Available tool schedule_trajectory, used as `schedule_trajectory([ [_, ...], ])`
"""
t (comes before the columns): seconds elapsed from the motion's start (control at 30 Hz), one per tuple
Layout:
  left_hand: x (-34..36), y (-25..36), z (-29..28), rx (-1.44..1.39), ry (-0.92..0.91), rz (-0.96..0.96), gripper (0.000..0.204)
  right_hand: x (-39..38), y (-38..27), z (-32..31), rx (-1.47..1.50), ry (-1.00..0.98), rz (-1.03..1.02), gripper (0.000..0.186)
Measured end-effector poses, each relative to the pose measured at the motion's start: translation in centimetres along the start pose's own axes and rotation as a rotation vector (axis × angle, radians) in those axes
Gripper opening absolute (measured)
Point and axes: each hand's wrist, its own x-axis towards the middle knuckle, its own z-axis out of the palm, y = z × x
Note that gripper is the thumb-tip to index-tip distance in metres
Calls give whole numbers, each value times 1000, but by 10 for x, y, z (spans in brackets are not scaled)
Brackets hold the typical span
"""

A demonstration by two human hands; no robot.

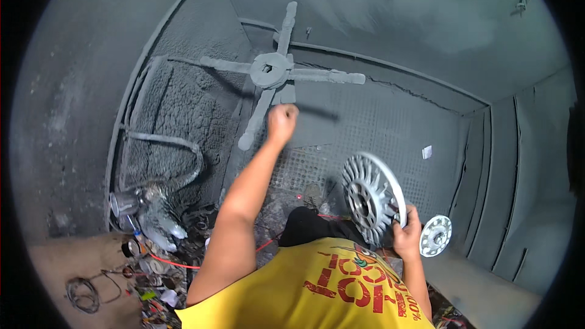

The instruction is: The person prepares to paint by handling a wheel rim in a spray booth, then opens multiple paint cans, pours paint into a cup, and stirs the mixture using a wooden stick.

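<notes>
Right hand (407, 236) holds finned disc (376, 197) by edge, well off grey cross (278, 77).

Gridded floor (378, 122): grey-coated; one small white scrap (427, 152) lying flat, toward right side. Four-armed stand (268, 72): round hub, bar arms, thick grey crust throughout. Tan floor (73, 256), lower left: one dark cable (82, 295), loosely coiled. Adjoining dark ground, mostly hidden under litter: cans, white crumpled scrap (169, 297), green scrap (148, 295), assorted small pieces, too small to identify.
</notes>
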Motion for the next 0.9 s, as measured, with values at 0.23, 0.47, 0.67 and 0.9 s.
schedule_trajectory([
  [0.23,138,-27,-26,887,-44,-163,76,-50,13,22,-331,-181,246,33],
  [0.47,168,-41,-4,990,-151,-222,82,-106,32,19,-527,-348,491,34],
  [0.67,181,-45,-3,1043,-150,-169,70,-130,42,17,-478,-328,641,31],
  [0.9,197,-14,-37,1001,-350,-170,73,-185,91,4,-388,-146,658,26],
])
